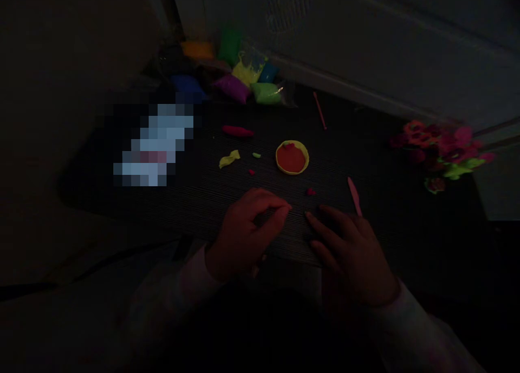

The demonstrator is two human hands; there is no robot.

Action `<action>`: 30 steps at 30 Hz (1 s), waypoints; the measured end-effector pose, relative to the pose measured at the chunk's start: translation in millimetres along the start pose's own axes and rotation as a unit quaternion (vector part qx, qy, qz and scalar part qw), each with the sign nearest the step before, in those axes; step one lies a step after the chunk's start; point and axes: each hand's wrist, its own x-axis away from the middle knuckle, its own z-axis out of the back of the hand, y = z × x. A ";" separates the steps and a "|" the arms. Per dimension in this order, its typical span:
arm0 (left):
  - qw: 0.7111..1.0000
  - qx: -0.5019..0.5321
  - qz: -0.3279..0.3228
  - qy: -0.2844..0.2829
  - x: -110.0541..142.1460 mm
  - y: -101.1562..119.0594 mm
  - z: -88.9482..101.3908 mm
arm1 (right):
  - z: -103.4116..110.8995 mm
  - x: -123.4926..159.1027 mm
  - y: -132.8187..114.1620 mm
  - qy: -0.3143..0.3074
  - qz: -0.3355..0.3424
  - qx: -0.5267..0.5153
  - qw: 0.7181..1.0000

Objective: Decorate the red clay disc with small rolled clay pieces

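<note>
My left hand is closed in a pinch above the table's near edge, thumb and forefinger meeting; anything between the tips is too small to make out. My right hand lies with fingers spread on the dark table, holding nothing visible. Just beyond its fingertips is a small red bit of clay. Farther back sits a shallow yellow clay bowl with a flat orange-red filling and a darker red piece at its far side. A pink plastic knife lies beside my right hand, its near end by the knuckles.
Left of the bowl lie a red clay roll, a yellow scrap, a green bit and a red bit. Clay packets line the back. A pink stick, colourful flowers and a blurred-out bright screen surround them.
</note>
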 end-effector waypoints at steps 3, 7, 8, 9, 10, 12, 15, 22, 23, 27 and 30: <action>1.000 0.002 0.003 0.003 -0.3 0.8 -0.1 | 0.4 0.5 0.1 0.002 0.002 -0.006 1.000; 1.000 0.004 0.002 0.004 -0.3 0.4 0.1 | 0.8 0.6 0.0 0.005 0.006 -0.003 1.000; 1.000 0.003 0.001 0.004 -0.2 0.2 0.1 | 0.8 0.6 0.1 0.005 0.006 -0.002 1.000; 1.000 0.001 0.000 0.004 -0.1 0.0 0.2 | 0.7 0.6 0.0 0.002 0.006 0.000 1.000; 1.000 -0.001 0.000 0.002 0.0 -0.2 0.2 | 0.6 0.6 0.0 -0.001 0.004 0.001 1.000; 1.000 -0.004 -0.002 0.004 0.0 -0.1 0.1 | 0.5 0.7 -0.1 -0.005 0.002 0.002 1.000; 1.000 0.000 0.003 0.008 -0.1 0.4 -0.2 | 0.2 1.0 -0.2 -0.003 0.002 0.002 1.000; 1.000 0.000 0.001 0.007 0.0 0.1 -0.3 | 0.1 1.9 -0.1 -0.001 0.000 0.000 1.000; 1.000 0.001 0.003 0.008 0.1 -0.1 -0.1 | 0.1 2.1 0.0 0.000 0.000 0.000 1.000; 1.000 -0.002 0.001 0.007 0.3 -0.5 0.2 | -0.8 2.9 0.8 0.000 0.001 0.000 1.000; 1.000 -0.004 0.002 0.005 0.1 -0.6 0.1 | -1.8 3.4 1.3 -0.001 0.003 0.004 1.000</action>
